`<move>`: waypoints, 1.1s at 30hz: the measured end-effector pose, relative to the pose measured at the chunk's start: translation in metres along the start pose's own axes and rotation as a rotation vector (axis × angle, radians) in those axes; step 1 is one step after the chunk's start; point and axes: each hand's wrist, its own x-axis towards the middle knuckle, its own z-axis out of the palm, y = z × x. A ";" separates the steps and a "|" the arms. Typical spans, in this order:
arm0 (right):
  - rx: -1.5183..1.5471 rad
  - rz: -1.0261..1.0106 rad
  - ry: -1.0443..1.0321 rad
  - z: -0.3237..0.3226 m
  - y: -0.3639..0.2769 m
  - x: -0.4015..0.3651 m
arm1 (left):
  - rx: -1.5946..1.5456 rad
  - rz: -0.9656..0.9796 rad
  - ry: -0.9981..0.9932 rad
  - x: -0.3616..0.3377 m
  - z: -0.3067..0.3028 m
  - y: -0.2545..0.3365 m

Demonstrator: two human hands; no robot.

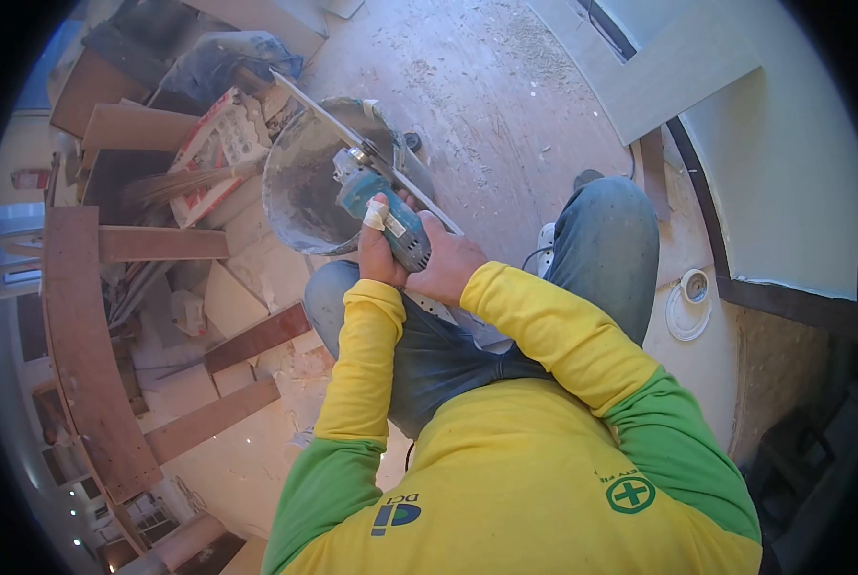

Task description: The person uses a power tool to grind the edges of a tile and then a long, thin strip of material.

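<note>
A teal angle grinder point(360, 184) is held in front of my knees, its head over the mouth of a large, dusty bucket point(290, 206). My left hand point(379, 251) wraps its body, with white tape around one digit lying along the casing. Closed around the grinder's rear end is my right hand point(446, 264), partly hiding it. A long, thin pale strip point(316, 110), seen nearly edge-on, runs diagonally across the bucket and past the grinder's head. Its lower end reaches just above my right hand.
Boards and a torn red-and-white bag point(223, 153) are piled left of the bucket, with a straw broom point(194, 184) across them. A brown wooden frame point(84, 355) stands at left. Debris litters the floor point(457, 86). A white cable coil point(689, 309) lies right of my knee.
</note>
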 end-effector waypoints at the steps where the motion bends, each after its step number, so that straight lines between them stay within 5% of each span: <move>1: -0.004 0.004 -0.005 0.000 0.000 -0.001 | 0.000 0.000 -0.001 -0.001 0.001 0.000; 33: -0.006 -0.020 0.014 -0.006 0.010 -0.020 | -0.045 -0.026 -0.005 -0.016 0.007 -0.017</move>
